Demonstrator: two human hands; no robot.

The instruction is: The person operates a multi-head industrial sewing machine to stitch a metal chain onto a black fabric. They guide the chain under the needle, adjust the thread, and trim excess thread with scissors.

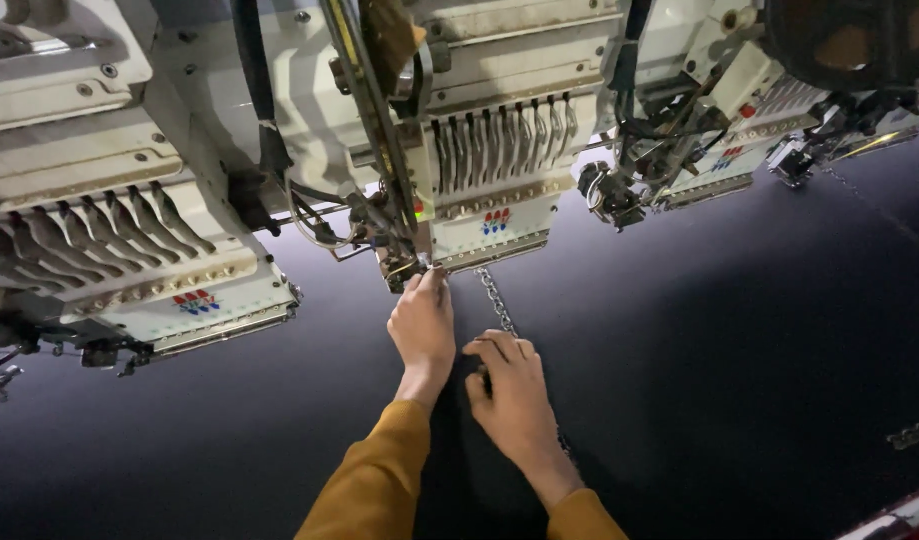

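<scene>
While the left hand (422, 325) reaches up under the middle embroidery head (489, 190), its fingers are pinched together at the needle area (what they pinch is too small to tell). Just beside it, below that head, the right hand (514, 395) lies flat and open on the dark fabric (729, 340), fingers spread over a stitched silver chain line (495, 300) that runs down from the head and passes under the palm. Stretched flat, the fabric fills the machine bed under the whole row of cream-coloured heads, another (129, 230) to the left of the middle one and more to its right. Both sleeves (379, 480) are mustard yellow.
</scene>
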